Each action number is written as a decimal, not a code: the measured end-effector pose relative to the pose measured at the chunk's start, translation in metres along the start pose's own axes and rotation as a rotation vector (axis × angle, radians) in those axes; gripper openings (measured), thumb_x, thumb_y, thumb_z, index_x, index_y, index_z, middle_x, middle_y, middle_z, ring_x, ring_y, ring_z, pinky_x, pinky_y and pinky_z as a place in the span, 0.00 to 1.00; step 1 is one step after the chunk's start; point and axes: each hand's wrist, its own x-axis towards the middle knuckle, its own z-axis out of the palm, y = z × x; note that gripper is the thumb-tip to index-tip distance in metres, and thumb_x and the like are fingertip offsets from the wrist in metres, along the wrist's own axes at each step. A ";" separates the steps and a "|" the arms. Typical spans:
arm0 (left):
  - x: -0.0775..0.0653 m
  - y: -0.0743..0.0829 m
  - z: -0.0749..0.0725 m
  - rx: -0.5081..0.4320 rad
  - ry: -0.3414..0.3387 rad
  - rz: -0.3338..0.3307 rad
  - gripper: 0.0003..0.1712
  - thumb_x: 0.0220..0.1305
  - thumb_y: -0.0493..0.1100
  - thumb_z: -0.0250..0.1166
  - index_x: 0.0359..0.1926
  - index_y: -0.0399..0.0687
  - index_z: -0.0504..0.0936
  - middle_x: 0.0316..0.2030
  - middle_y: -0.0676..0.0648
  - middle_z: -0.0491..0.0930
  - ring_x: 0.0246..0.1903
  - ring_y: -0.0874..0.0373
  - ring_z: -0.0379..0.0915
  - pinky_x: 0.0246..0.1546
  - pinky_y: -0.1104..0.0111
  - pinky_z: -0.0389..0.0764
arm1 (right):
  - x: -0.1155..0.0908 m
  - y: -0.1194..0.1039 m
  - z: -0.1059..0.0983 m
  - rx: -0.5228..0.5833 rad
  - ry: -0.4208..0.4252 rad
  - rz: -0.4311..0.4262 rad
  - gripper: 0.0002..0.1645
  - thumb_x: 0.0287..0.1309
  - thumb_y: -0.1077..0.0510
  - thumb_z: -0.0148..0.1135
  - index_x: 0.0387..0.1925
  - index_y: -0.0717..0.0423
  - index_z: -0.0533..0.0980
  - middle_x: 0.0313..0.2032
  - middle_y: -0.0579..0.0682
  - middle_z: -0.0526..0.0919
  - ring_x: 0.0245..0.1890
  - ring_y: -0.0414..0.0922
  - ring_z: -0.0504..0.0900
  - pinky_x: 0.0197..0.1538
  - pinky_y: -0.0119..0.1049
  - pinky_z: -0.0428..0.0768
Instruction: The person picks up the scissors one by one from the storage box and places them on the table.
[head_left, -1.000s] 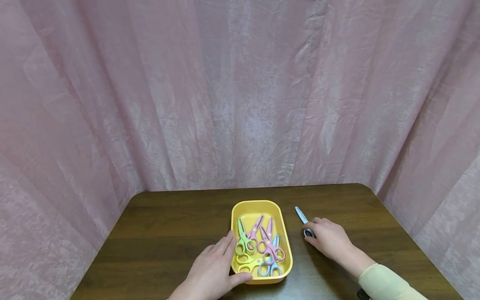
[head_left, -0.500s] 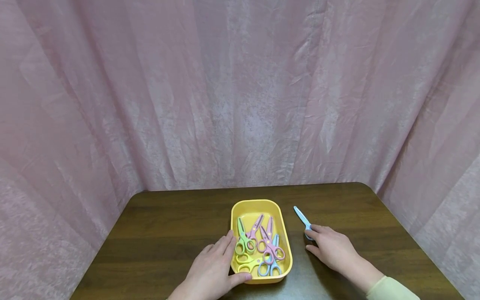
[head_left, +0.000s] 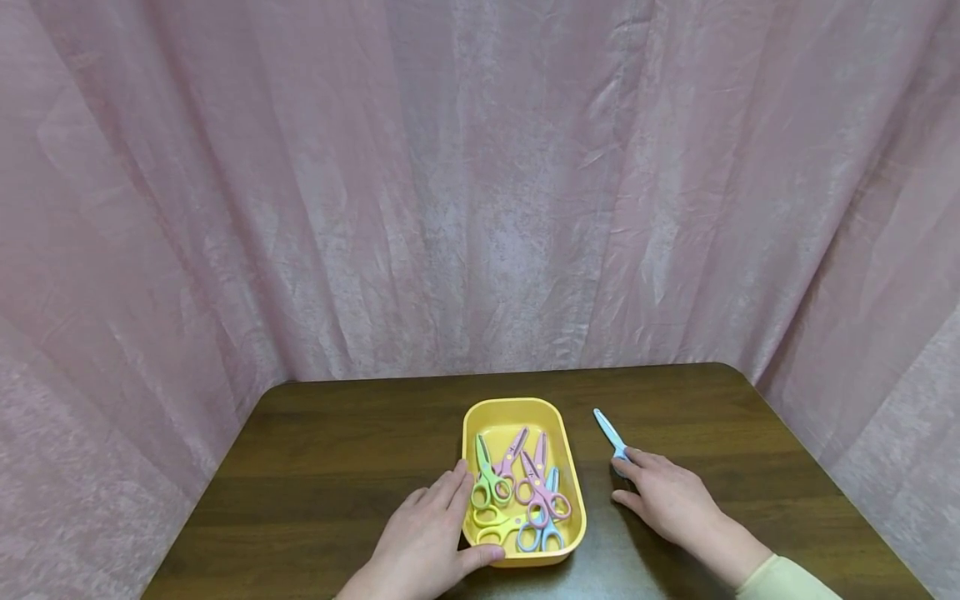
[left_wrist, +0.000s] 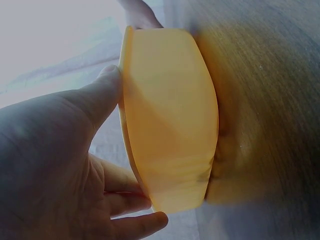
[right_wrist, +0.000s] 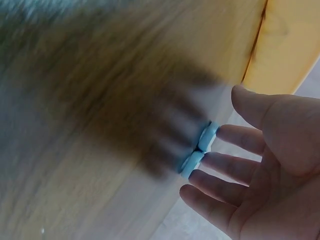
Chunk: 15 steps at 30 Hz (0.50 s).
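Note:
A yellow plastic tray [head_left: 512, 410] holds several children's scissors, among them green scissors [head_left: 489, 477], pink scissors [head_left: 534, 477] and yellow scissors [head_left: 501, 528]. My left hand [head_left: 423, 533] rests on its near-left corner, fingers along the left rim and thumb on the near rim; the left wrist view shows them straight against the tray wall [left_wrist: 170, 115]. Right of the tray, light blue scissors [head_left: 609, 430] lie on the table, blades pointing away. My right hand [head_left: 663, 497] touches their handle loops [right_wrist: 207, 137] with extended fingertips, the thumb standing apart. From above, the fingers partly hide the handles.
The dark wood table [head_left: 352, 442] extends on both sides of the tray. A pink curtain [head_left: 480, 208] hangs behind the table's far edge. The tray's side wall [right_wrist: 287, 45] stands just beyond my right thumb in the right wrist view.
My right hand has slid back a little along the blue scissors, showing more of them. The scissors have shifted slightly, lately to the right. My left hand and the tray stay put.

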 end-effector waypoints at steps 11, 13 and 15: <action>0.001 0.000 0.000 -0.009 -0.027 -0.012 0.64 0.68 0.83 0.61 0.82 0.35 0.67 0.82 0.37 0.64 0.78 0.46 0.68 0.69 0.45 0.78 | 0.002 0.019 0.001 0.004 0.030 0.042 0.26 0.64 0.49 0.81 0.57 0.60 0.87 0.60 0.65 0.86 0.54 0.67 0.88 0.51 0.64 0.87; 0.001 0.000 0.001 -0.010 -0.026 -0.011 0.64 0.68 0.83 0.62 0.82 0.35 0.68 0.82 0.37 0.65 0.78 0.46 0.68 0.69 0.45 0.78 | 0.003 0.023 0.000 0.005 0.017 0.054 0.26 0.65 0.49 0.81 0.57 0.61 0.87 0.60 0.66 0.86 0.55 0.67 0.88 0.51 0.64 0.87; 0.001 0.000 0.001 -0.013 -0.025 -0.013 0.64 0.68 0.82 0.62 0.82 0.35 0.68 0.82 0.37 0.65 0.78 0.46 0.68 0.69 0.44 0.78 | 0.005 0.028 -0.001 0.008 0.000 0.063 0.26 0.66 0.49 0.80 0.57 0.62 0.86 0.59 0.67 0.86 0.55 0.67 0.88 0.51 0.65 0.87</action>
